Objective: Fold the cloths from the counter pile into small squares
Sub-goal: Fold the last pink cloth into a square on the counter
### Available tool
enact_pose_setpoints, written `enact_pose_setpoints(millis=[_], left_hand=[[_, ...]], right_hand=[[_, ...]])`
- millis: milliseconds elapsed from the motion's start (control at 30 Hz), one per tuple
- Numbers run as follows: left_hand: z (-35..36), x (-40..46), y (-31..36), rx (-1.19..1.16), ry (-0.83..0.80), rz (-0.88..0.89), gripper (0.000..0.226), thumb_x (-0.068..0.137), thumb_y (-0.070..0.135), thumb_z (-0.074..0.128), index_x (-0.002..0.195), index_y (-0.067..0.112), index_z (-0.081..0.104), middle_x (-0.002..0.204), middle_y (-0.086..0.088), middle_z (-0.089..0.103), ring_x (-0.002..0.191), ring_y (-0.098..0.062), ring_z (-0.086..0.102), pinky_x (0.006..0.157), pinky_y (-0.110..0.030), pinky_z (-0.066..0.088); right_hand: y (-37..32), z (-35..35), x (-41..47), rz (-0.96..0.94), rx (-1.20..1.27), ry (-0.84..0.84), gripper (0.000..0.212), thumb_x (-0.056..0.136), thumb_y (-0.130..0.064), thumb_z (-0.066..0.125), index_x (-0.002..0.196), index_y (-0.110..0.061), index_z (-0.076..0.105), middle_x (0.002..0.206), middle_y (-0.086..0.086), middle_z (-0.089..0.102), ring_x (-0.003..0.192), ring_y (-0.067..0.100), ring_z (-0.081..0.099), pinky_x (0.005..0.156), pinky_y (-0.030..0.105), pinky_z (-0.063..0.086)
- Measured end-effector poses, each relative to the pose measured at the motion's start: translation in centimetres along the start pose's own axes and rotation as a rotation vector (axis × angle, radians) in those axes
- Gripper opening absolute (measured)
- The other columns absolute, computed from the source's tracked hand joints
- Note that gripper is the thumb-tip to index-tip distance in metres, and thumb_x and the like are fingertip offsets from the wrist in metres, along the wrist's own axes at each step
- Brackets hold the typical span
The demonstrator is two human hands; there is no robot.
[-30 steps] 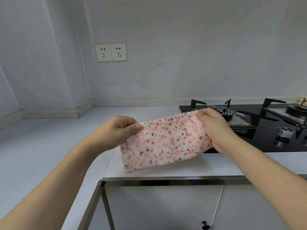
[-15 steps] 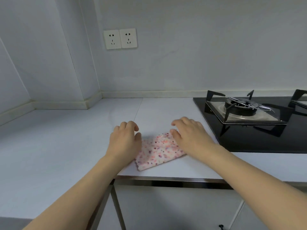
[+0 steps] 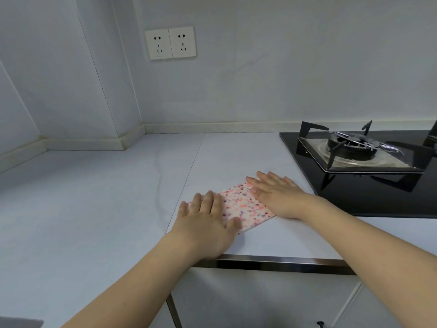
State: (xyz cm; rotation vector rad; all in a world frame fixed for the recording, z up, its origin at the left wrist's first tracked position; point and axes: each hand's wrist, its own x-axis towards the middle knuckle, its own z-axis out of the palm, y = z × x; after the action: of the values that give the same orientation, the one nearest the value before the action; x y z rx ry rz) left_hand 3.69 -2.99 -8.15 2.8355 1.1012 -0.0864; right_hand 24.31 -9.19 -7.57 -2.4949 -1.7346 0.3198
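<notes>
left hand (image 3: 205,217) and right hand (image 3: 275,192), fingers flat and gripping nothing, press the speckled cloth (image 3: 243,207) to set its crease; stove (image 3: 354,150) at 2 o'clock.

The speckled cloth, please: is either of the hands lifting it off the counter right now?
No. The speckled cloth lies flat on the counter, with the left hand and right hand pressing it with straight fingers.

One speckled cloth (image 3: 243,209), two hands, two wall sockets (image 3: 170,43), and one stove burner (image 3: 350,147).
</notes>
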Motion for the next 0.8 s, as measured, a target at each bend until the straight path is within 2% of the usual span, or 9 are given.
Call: enact_pose_setpoints(millis=[67, 100, 167, 233, 300, 400, 467, 533, 800], left_hand=[[-0.8, 0.2, -0.6, 0.007, -0.064, -0.031, 0.071, 0.095, 0.06, 0.014, 0.154, 0.021, 0.003, 0.162, 0.001, 0.0, 0.148, -0.026, 0.0, 0.117, -0.051, 0.011], [-1.2, 0.3, -0.9, 0.042, -0.039, -0.025, 0.064, 0.096, 0.054, 0.015, 0.151, 0.021, 0.014, 0.158, -0.003, 0.012, 0.144, -0.03, 0.012, 0.111, -0.051, 0.023], [-1.6, 0.5, -1.5, 0.073, 0.175, -0.024, 0.037, 0.096, 0.033, 0.019, 0.12, 0.017, 0.041, 0.124, -0.012, 0.042, 0.115, -0.034, 0.038, 0.082, -0.044, 0.038], [-2.0, 0.8, -2.5, -0.024, 0.306, -0.095, 0.019, 0.095, 0.024, 0.026, 0.092, 0.013, 0.041, 0.095, -0.006, 0.046, 0.094, -0.03, 0.043, 0.074, -0.038, 0.036], [-2.3, 1.1, -3.4, -0.241, 0.256, -0.193, 0.021, 0.096, 0.031, 0.037, 0.094, 0.014, 0.05, 0.096, -0.003, 0.053, 0.096, -0.029, 0.045, 0.078, -0.037, 0.035], [-2.6, 1.4, -4.3, -0.352, 0.193, -0.135, 0.015, 0.095, 0.03, 0.047, 0.091, 0.018, 0.054, 0.095, -0.001, 0.057, 0.095, -0.025, 0.05, 0.079, -0.035, 0.042], [-3.2, 1.2, -4.5, -0.502, 0.189, -0.07, 0.015, 0.096, 0.028, 0.05, 0.09, 0.015, 0.054, 0.084, 0.001, 0.059, 0.077, -0.017, 0.052, 0.067, -0.03, 0.043], [-3.6, 1.2, -4.8, -0.62, 0.193, -0.025, 0.015, 0.097, 0.028, 0.053, 0.093, 0.013, 0.054, 0.076, 0.001, 0.058, 0.064, -0.014, 0.049, 0.06, -0.027, 0.04], [-3.0, 1.3, -5.5, -0.485, 0.186, 0.059, 0.004, 0.097, 0.022, 0.051, 0.098, 0.023, 0.054, 0.08, 0.005, 0.055, 0.069, -0.013, 0.049, 0.062, -0.026, 0.04]], right_hand=[[0.0, 0.1, 0.3, -0.013, -0.021, 0.013, 0.049, 0.101, -0.049, 0.009, 0.149, -0.046, -0.001, 0.16, -0.013, -0.009, 0.147, 0.01, -0.012, 0.119, 0.039, -0.008], [0.1, 0.2, 0.3, -0.021, -0.031, 0.015, 0.05, 0.101, -0.05, 0.009, 0.149, -0.045, -0.002, 0.16, -0.012, -0.009, 0.147, 0.01, -0.012, 0.119, 0.039, -0.008], [0.2, 0.2, 0.3, -0.034, -0.033, -0.002, 0.051, 0.101, -0.051, 0.01, 0.15, -0.044, -0.003, 0.16, -0.011, -0.01, 0.147, 0.01, -0.013, 0.119, 0.039, -0.008], [-0.1, -0.3, -0.2, -0.035, -0.031, -0.004, 0.053, 0.101, -0.052, 0.013, 0.151, -0.041, 0.0, 0.161, -0.008, -0.01, 0.147, 0.012, -0.012, 0.119, 0.04, -0.009], [-1.2, -0.9, -1.3, -0.049, -0.132, 0.181, 0.055, 0.101, -0.048, 0.024, 0.153, -0.033, 0.012, 0.162, -0.002, 0.0, 0.148, 0.018, -0.002, 0.119, 0.04, -0.002], [-4.8, -0.5, -4.1, -0.069, -0.171, 0.498, 0.048, 0.098, -0.037, 0.04, 0.144, -0.022, 0.036, 0.144, 0.003, 0.033, 0.132, 0.024, 0.029, 0.108, 0.037, 0.024], [-6.9, 0.7, -5.5, -0.052, -0.04, 0.402, 0.047, 0.098, -0.043, 0.036, 0.14, -0.021, 0.041, 0.137, 0.003, 0.039, 0.126, 0.025, 0.035, 0.105, 0.039, 0.031], [-7.8, 2.0, -6.2, 0.026, -0.007, 0.254, 0.056, 0.097, -0.052, 0.029, 0.146, -0.024, 0.031, 0.145, 0.004, 0.03, 0.133, 0.026, 0.025, 0.111, 0.041, 0.022], [-7.3, 0.8, -6.7, 0.061, -0.029, -0.117, 0.118, 0.064, -0.094, 0.032, 0.152, -0.029, -0.011, 0.159, -0.002, -0.017, 0.145, 0.024, -0.02, 0.117, 0.048, -0.011]])
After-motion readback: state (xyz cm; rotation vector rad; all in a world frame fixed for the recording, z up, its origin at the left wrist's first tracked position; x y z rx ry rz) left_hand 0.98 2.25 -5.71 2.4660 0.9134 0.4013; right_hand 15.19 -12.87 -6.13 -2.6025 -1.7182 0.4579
